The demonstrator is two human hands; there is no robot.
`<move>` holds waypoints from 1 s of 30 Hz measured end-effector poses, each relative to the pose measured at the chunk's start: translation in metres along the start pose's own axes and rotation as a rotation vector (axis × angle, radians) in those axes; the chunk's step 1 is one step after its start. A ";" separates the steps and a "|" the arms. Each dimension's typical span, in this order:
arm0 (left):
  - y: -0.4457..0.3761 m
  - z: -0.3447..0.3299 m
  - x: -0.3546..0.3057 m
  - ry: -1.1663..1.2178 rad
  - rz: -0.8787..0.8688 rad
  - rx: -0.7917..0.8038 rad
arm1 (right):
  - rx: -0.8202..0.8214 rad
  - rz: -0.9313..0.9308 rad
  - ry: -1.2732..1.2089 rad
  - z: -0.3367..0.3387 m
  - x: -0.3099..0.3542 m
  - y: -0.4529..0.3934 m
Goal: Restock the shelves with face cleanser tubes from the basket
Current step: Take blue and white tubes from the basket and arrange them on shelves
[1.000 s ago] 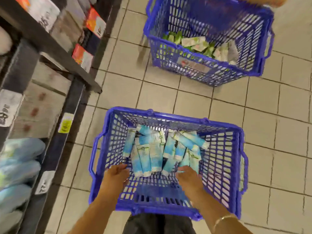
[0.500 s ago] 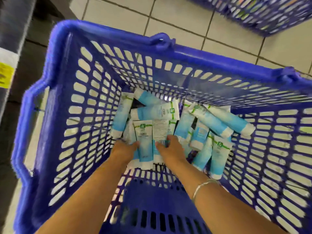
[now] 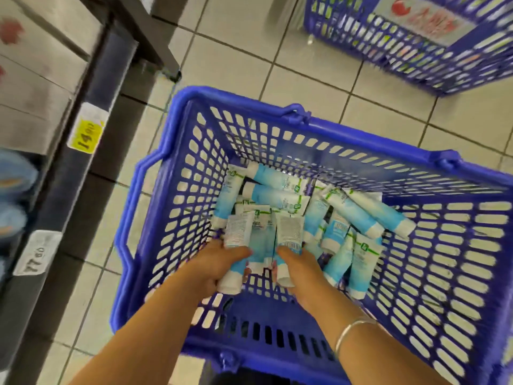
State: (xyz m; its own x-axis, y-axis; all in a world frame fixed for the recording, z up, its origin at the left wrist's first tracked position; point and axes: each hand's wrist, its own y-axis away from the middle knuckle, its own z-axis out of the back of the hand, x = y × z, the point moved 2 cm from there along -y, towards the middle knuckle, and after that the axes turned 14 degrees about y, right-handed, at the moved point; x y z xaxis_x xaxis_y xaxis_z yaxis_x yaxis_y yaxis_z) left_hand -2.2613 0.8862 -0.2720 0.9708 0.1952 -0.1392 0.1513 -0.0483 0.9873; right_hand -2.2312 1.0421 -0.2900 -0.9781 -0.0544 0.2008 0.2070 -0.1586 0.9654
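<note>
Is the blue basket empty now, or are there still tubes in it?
Not empty. Many blue-and-white tubes still lie piled on the bottom of the basket, and each hand grips one.

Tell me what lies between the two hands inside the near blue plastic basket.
Head view: between the left hand and right hand, each gripping a tube, lie more blue-white cleanser tubes on the basket floor.

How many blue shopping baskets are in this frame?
2. The near basket sits on the tiled floor beside the shelf and holds the cleanser tubes, with both hands inside it. The second basket stands farther off at upper right, cut off by the frame edge.
</note>
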 end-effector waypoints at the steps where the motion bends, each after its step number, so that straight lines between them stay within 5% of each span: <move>1: 0.014 0.000 0.000 0.015 -0.041 0.002 | 0.011 0.003 0.003 0.008 -0.001 0.015; 8: 0.158 -0.005 -0.023 0.209 -0.402 -0.010 | 0.104 0.254 -0.055 0.053 0.037 0.154; 18: 0.422 0.020 -0.059 0.318 -0.649 -0.022 | 0.106 0.630 0.088 0.054 0.134 0.411; 30: 0.639 0.052 0.042 0.930 -0.905 0.047 | 0.817 0.709 0.182 0.024 0.120 0.644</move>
State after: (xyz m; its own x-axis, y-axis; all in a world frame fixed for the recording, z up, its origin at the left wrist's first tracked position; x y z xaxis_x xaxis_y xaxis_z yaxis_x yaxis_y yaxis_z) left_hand -2.1147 0.8127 0.3488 0.0313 0.7778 -0.6277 0.7063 0.4271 0.5646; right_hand -2.2159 0.9574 0.3600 -0.6107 -0.0305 0.7912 0.5797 0.6635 0.4730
